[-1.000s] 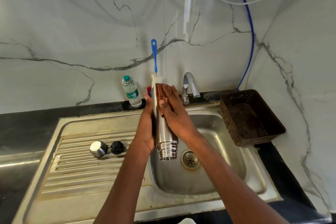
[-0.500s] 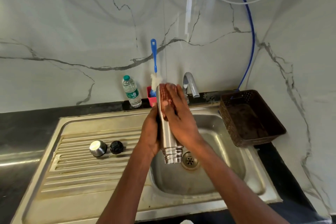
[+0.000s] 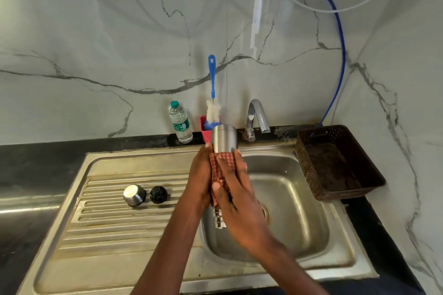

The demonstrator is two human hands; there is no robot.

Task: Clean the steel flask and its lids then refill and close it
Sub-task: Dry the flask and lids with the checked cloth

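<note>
The steel flask is held upside down over the sink basin, its base pointing up and its threaded mouth low near the drain. My left hand grips its left side. My right hand presses a red checked cloth against the flask's middle. On the draining board sit the steel cup lid and the black inner stopper, side by side and apart from my hands.
Behind the sink stand a tap, a plastic water bottle and a red holder with a blue-handled bottle brush. A brown plastic basket sits on the black counter at the right.
My right hand has slid the cloth down from the flask's upturned base to its middle, leaving the top bare. The flask has shifted slightly right and lower.
</note>
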